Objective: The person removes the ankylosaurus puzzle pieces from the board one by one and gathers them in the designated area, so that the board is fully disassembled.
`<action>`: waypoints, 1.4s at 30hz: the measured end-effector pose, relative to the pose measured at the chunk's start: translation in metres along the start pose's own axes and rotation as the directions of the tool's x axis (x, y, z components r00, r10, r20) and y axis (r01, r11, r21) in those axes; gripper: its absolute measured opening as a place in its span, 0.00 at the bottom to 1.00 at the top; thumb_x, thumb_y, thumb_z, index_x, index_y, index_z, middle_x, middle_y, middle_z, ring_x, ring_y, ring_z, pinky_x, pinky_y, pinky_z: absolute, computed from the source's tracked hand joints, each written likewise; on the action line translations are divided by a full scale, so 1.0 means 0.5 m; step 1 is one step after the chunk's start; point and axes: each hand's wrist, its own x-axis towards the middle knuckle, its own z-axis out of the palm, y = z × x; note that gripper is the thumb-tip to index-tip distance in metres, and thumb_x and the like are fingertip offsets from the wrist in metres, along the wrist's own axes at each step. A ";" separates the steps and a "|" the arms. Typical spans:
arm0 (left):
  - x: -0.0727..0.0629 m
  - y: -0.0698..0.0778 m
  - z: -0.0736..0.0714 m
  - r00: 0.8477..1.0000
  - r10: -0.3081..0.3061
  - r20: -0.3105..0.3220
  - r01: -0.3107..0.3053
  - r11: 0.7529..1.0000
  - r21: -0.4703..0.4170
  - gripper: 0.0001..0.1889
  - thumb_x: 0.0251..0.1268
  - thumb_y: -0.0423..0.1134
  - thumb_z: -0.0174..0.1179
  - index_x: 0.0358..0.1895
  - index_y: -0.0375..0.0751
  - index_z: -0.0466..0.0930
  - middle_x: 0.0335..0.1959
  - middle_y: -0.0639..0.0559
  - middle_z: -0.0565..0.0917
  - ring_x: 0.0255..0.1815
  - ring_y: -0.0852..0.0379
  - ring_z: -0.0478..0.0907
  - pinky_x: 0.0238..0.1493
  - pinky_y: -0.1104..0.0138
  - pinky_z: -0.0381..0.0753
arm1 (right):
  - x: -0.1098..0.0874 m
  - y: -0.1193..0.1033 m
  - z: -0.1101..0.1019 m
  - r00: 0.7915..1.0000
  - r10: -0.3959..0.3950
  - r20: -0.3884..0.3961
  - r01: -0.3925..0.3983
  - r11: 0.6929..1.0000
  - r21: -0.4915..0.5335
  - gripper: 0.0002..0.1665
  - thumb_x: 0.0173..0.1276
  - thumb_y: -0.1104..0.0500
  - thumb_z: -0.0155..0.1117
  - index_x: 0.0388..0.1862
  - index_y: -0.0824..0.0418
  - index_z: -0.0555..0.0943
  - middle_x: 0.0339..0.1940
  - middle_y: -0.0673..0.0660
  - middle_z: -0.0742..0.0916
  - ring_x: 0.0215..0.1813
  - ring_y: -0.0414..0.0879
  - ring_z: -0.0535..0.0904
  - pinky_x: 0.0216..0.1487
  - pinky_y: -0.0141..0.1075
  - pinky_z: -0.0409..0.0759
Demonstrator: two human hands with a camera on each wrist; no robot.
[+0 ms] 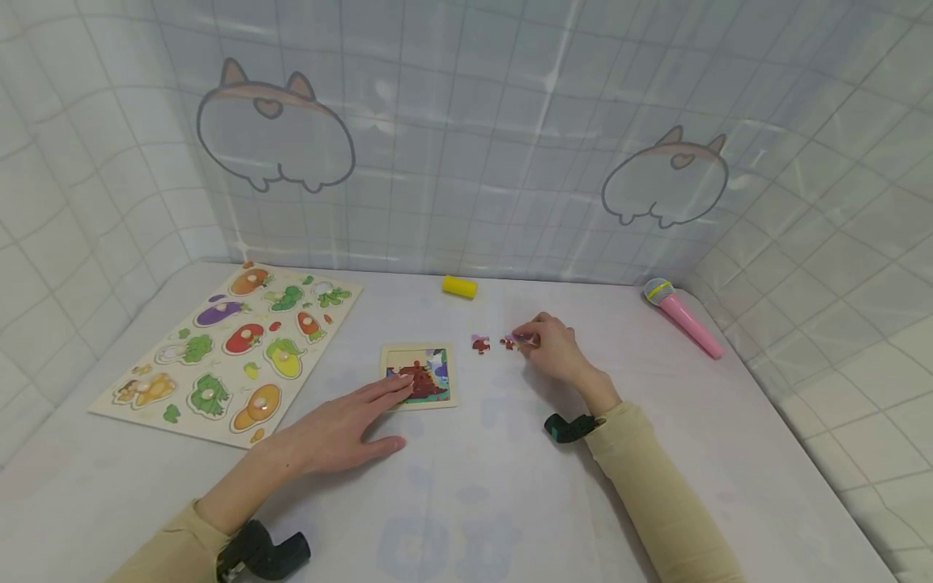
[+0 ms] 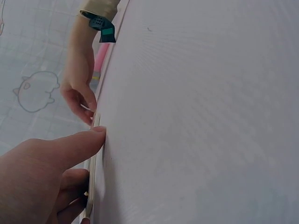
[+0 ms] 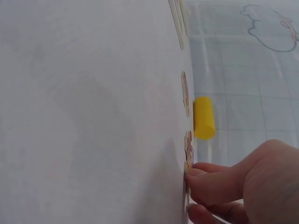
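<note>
First inspector: Where do your puzzle pieces lie?

Second inspector: Your framed jigsaw (image 1: 451, 374) lies flat on the counter (image 1: 510, 502), left of your right hand (image 1: 556, 348). Between them are the left loose piece (image 1: 481, 345) and the right loose piece (image 1: 508, 344), the latter just beside your fingertips. The held piece (image 3: 186, 167) sits at those fingertips, largely covered by them.

First inspector: How should they handle?

Second inspector: Judging by the thin, pale edges, expect them light and stiff, wood or board, with little slip. The narrow knobs look the weak points. Take hold by opposite edges across the body, not by a knob; lying flat, a piece offers your fingertips little to catch.

First inspector: Your findings on the grip?

Second inspector: Your right grip is nearly closed, thumb and fingers pinching the held piece low over the counter; whether it is lifted clear, I cannot tell. Your left hand (image 1: 342, 425) is laid out with fingers nearly straight, fingertips resting on the framed jigsaw's left part, thumb out on the near side, and it pinches nothing.
</note>
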 end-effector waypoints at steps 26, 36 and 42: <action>0.001 0.004 -0.002 0.998 0.041 -0.056 -0.036 0.996 0.083 0.35 0.70 0.62 0.57 0.74 0.46 0.69 0.73 0.48 0.68 0.74 0.42 0.64 0.69 0.47 0.70 | -0.005 -0.052 -0.002 0.992 -0.106 -0.074 0.114 0.988 0.104 0.12 0.68 0.64 0.67 0.49 0.62 0.88 0.42 0.57 0.84 0.44 0.51 0.79 0.50 0.50 0.67; 0.004 0.010 0.006 0.999 0.022 -0.028 -0.022 1.000 -0.004 0.37 0.69 0.60 0.58 0.76 0.46 0.63 0.79 0.53 0.61 0.77 0.49 0.61 0.71 0.50 0.70 | 0.009 -0.150 0.058 0.961 -0.276 0.006 0.273 0.954 0.124 0.11 0.68 0.65 0.66 0.47 0.62 0.88 0.40 0.55 0.85 0.41 0.47 0.78 0.42 0.36 0.76; 0.007 0.012 0.007 0.999 0.017 -0.044 -0.015 0.999 0.029 0.37 0.69 0.60 0.59 0.75 0.48 0.65 0.77 0.52 0.64 0.76 0.47 0.64 0.68 0.48 0.73 | 0.038 -0.205 0.077 0.963 -0.249 0.104 0.235 0.963 0.129 0.12 0.69 0.64 0.66 0.50 0.61 0.87 0.43 0.56 0.85 0.46 0.48 0.80 0.47 0.37 0.77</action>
